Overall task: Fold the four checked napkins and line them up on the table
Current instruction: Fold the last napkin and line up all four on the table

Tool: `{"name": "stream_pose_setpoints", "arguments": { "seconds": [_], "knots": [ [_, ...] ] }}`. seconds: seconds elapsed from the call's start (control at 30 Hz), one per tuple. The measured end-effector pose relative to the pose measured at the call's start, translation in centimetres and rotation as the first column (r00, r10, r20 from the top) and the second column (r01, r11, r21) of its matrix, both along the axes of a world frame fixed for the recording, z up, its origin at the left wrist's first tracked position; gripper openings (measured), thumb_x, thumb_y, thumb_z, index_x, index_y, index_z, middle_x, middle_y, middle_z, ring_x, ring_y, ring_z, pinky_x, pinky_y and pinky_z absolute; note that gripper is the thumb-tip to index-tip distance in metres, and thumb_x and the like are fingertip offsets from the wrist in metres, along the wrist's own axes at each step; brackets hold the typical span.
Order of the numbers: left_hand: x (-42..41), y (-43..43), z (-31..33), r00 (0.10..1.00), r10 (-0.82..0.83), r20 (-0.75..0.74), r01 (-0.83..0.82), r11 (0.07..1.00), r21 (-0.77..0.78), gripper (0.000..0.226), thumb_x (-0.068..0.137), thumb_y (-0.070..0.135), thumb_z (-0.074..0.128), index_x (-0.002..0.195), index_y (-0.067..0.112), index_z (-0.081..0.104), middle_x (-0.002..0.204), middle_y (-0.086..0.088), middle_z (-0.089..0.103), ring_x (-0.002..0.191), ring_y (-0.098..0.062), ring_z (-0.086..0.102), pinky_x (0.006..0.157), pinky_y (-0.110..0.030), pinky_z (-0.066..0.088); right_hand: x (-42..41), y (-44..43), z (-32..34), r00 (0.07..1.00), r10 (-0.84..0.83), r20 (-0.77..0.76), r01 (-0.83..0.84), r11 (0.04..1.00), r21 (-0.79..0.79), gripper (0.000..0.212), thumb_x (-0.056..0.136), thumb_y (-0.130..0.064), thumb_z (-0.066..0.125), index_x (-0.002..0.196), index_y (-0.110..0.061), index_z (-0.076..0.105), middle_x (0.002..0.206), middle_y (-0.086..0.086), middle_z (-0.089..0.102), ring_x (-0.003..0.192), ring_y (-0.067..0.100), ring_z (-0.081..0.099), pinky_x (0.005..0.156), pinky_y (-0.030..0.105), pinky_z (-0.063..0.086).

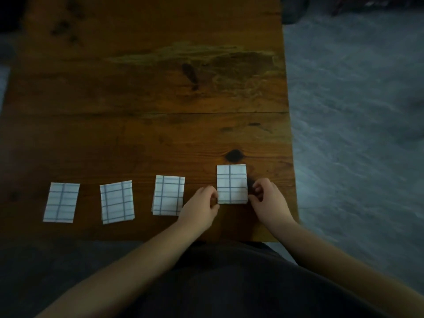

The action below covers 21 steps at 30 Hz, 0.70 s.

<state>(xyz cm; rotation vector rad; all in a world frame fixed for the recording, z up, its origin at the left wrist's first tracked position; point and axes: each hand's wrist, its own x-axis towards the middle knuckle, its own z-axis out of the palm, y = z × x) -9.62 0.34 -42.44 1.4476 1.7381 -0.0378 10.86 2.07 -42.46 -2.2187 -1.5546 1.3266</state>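
Note:
Folded white napkins with blue checks lie in a row near the front of the wooden table (146,92). From the left: the first napkin (61,202), the second napkin (117,201), the third napkin (168,195). The rightmost napkin (232,184) sits a little farther back than the others. My left hand (202,208) pinches its lower left edge. My right hand (268,200) pinches its lower right edge. Both hands rest on the table.
The table's right edge (290,143) runs close to the rightmost napkin, with grey floor (355,111) beyond. The front edge lies just below my hands. A dark knot (234,155) marks the wood behind the rightmost napkin.

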Motion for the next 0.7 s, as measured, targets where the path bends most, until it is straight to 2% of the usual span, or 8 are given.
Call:
{"name": "stream_pose_setpoints", "arguments": {
  "seconds": [0.1,0.17,0.27,0.47,0.7],
  "knots": [
    [0.3,-0.2,-0.2,0.999,-0.042,-0.034,0.044,0.997,0.057,0.034,0.096,0.032,0.065,0.127,0.035,0.05,0.125,0.012,0.052,0.093,-0.005,0.058,0.077,-0.024,0.051,0.3,-0.5,0.0,0.991,0.135,0.019,-0.136,0.99,0.03,0.034,0.096,-0.023,0.068,0.126,-0.033,0.055,0.122,-0.011,0.052,0.118,0.012,0.052,0.101,0.035,0.05],
    [0.7,-0.2,-0.5,0.993,-0.09,-0.072,0.098,0.988,0.122,0.046,0.095,0.033,0.066,0.136,0.035,0.046,0.136,0.01,0.048,0.108,-0.006,0.056,0.082,-0.021,0.048,0.0,-0.8,-0.1,0.969,0.245,0.039,-0.247,0.968,0.044,0.038,0.097,-0.026,0.066,0.132,-0.034,0.052,0.134,-0.007,0.05,0.129,0.015,0.045,0.108,0.039,0.045],
    [1.2,-0.4,-1.1,0.981,-0.156,-0.113,0.176,0.966,0.191,0.049,0.095,0.033,0.066,0.139,0.034,0.046,0.14,0.009,0.044,0.121,-0.009,0.05,0.086,-0.02,0.045,-0.5,-1.2,-0.4,0.93,0.353,0.104,-0.362,0.928,0.091,0.041,0.097,-0.027,0.064,0.136,-0.031,0.05,0.141,-0.003,0.045,0.135,0.017,0.04,0.108,0.035,0.043],
    [1.2,-0.2,-1.7,0.965,-0.2,-0.169,0.238,0.94,0.246,0.038,0.096,0.031,0.063,0.133,0.034,0.051,0.134,0.009,0.044,0.121,-0.011,0.048,0.085,-0.023,0.049,-0.6,-1.1,-1.2,0.868,0.46,0.185,-0.486,0.864,0.13,0.04,0.098,-0.023,0.06,0.136,-0.027,0.05,0.14,-0.002,0.045,0.127,0.018,0.044,0.104,0.034,0.046],
    [0.3,-0.6,-1.8,0.937,-0.275,-0.214,0.326,0.908,0.262,0.041,0.097,0.028,0.061,0.137,0.03,0.051,0.137,0.007,0.046,0.123,-0.014,0.048,0.093,-0.03,0.051,-0.8,-1.1,-1.3,0.809,0.521,0.271,-0.571,0.806,0.157,0.042,0.1,-0.023,0.057,0.141,-0.027,0.048,0.139,-0.003,0.049,0.12,0.018,0.048,0.1,0.036,0.047]
  ]
}}
